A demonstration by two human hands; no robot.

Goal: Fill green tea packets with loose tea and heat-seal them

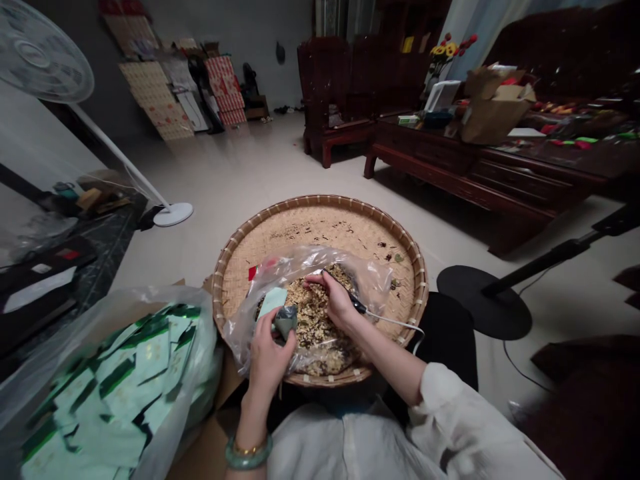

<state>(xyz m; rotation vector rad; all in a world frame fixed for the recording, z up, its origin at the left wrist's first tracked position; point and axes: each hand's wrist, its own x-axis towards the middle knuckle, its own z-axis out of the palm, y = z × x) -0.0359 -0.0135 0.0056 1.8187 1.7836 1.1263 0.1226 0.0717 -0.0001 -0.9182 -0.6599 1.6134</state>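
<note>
My left hand (270,350) is closed around a small green packet (286,321), whose dark upper end points up. Just beyond it, a pale green packet (273,302) lies over the heap; whether my fingers touch it cannot be made out. My right hand (340,303) grips a slim black handheld tool (358,305) with a white cord, its fingers stretched over the loose dried tea mix (315,320). That mix fills an opened clear plastic bag (373,277), spread on a round woven bamboo tray (320,220) in front of me.
At the left, a plastic-lined box holds many green packets (135,373). A white standing fan (173,213) is beyond it. To the right are a black round stand base (483,303) and a dark wooden table (440,157) bearing a cardboard box (493,110). Bits of dried leaf (395,259) dot the tray.
</note>
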